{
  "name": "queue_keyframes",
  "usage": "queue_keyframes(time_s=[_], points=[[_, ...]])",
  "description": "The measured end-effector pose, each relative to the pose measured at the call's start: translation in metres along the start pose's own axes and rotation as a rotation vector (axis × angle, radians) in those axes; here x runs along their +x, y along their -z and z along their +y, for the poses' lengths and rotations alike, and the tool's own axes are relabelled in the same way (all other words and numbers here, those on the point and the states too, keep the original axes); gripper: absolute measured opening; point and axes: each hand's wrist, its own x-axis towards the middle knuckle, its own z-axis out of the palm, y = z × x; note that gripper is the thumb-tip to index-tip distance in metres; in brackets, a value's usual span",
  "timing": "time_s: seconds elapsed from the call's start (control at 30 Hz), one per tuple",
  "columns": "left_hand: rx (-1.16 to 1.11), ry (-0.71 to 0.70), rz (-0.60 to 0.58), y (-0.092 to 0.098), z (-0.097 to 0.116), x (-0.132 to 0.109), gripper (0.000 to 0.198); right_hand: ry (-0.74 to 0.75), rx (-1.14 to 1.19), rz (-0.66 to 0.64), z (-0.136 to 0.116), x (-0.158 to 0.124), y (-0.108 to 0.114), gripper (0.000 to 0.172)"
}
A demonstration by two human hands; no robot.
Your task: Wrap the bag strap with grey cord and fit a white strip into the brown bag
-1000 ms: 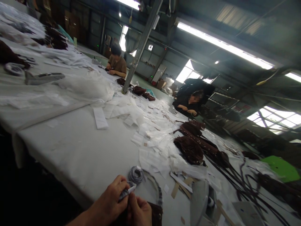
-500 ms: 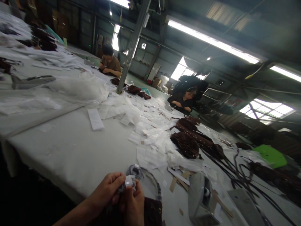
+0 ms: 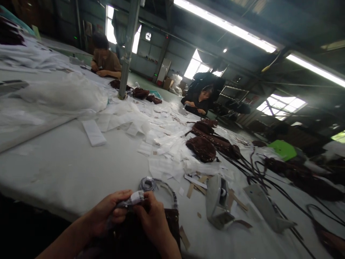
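Near the table's front edge, both my hands are on a grey, plastic-wrapped strap [image 3: 122, 204] with a white wrap [image 3: 137, 197] around it. My left hand [image 3: 111, 207] grips the strap from the left, thumb on top. The fingers of my right hand [image 3: 153, 215] pinch at the right end of the white wrap. Under my hands lies a dark brown bag [image 3: 172, 220], mostly hidden by them and by shadow. Its curved handle [image 3: 171, 193], wrapped in grey, arches up on the right. A grey coil [image 3: 147, 184] rests on the table just beyond my fingers.
To the right stand a grey tape dispenser [image 3: 217, 207] and another grey metal piece [image 3: 265, 207], with paper strips between. Brown bags [image 3: 202, 149] with long straps, loose white sheets [image 3: 161, 167] and a pole [image 3: 129, 50] lie farther off. Two people sit across the table.
My view has swung right, so the scene sits farther left. My hands have spread slightly apart along the strap, and the white wrap now lies lengthwise between them.
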Motion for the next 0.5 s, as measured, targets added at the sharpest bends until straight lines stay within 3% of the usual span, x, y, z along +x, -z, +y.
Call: queue_keyframes(time_s=[0.13,0.23,0.3,0.4,0.5], points=[[0.171,-0.214,0.110,-0.005,0.014,0.007,0.026,-0.063,-0.147,0.249,0.002,-0.004,0.042,0.023],[0.343,-0.408,0.195,-0.005,0.029,0.024,0.029,-0.199,-0.262,0.384,0.019,-0.022,0.053,0.033],[0.400,-0.484,0.269,0.000,0.039,0.042,0.029,-0.226,-0.370,0.368,0.038,-0.040,0.040,0.034],[0.483,-0.576,0.439,0.010,0.050,0.064,0.025,-0.137,-0.572,0.427,0.069,-0.064,0.005,0.037],[0.585,-0.713,0.632,0.014,0.051,0.061,0.028,-0.070,-0.626,0.479,0.084,-0.073,-0.016,0.031]])
